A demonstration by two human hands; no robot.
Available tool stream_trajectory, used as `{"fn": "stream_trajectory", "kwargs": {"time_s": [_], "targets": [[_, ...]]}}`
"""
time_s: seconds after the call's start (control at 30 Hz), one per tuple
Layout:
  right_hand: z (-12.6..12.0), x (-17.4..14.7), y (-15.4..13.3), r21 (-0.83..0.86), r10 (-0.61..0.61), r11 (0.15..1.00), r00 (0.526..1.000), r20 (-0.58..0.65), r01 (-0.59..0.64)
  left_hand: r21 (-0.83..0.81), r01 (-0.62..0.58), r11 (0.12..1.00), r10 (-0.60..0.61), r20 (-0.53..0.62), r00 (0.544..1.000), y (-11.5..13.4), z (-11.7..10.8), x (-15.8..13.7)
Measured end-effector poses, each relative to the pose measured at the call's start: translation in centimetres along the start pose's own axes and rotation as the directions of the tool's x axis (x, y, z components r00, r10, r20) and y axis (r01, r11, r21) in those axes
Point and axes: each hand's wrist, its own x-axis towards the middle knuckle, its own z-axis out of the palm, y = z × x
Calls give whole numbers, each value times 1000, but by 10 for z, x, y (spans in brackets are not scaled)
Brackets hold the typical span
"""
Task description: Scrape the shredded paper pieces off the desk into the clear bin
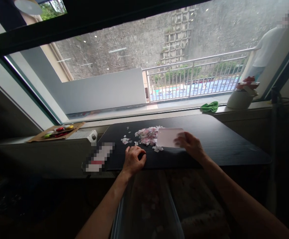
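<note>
A heap of small white and pinkish paper scraps (145, 135) lies on the black tabletop (216, 142). My right hand (190, 144) grips the right end of a flat, pale pink rectangular card (168, 136). The card's left edge overlaps the right side of the heap. Slight blur softens my right fingertips. Just in front of the heap, my left hand (135, 158) is curled at the table's near edge, with thumb and forefinger bent into a loop. Its fingertips are hidden, so anything in them cannot be made out. Loose scraps (126, 140) lie left of the heap.
Below the near edge is a clear plastic bin (170, 205). A blurred-out item (99, 157) sits at the table's left end. On the sill are a green cloth (209, 107) and a white spray bottle (241, 96). A window stands behind; a person (268, 46) is beyond it.
</note>
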Motion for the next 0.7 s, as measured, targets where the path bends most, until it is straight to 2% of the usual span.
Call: {"fn": "stream_trajectory", "kwargs": {"time_s": [0.13, 0.23, 0.3, 0.37, 0.53, 0.7], "targets": [[-3, -1, -1, -30, -20, 999, 997, -81, 18, -4, 10, 1000, -10, 9, 1000, 1, 0, 0], [-4, 0, -1, -139, -33, 990, 994, -101, 19, -6, 20, 1000, -20, 11, 1000, 2, 0, 0], [-6, 0, -3, -206, -53, 978, 985, -166, 18, -8, 26, 1000, -26, 12, 1000, 2, 0, 0], [-6, -1, -4, -194, -63, 981, 975, -211, 21, -11, 27, 1000, -27, 17, 1000, 2, 0, 0], [-2, -3, -4, -73, -41, 997, 997, -60, 37, -18, 21, 1000, -20, 24, 1000, 1, 0, 0], [-2, -1, 2, -38, -66, 997, 989, -131, 61, -12, 21, 1000, -20, 28, 999, 1, 0, 1]]}}
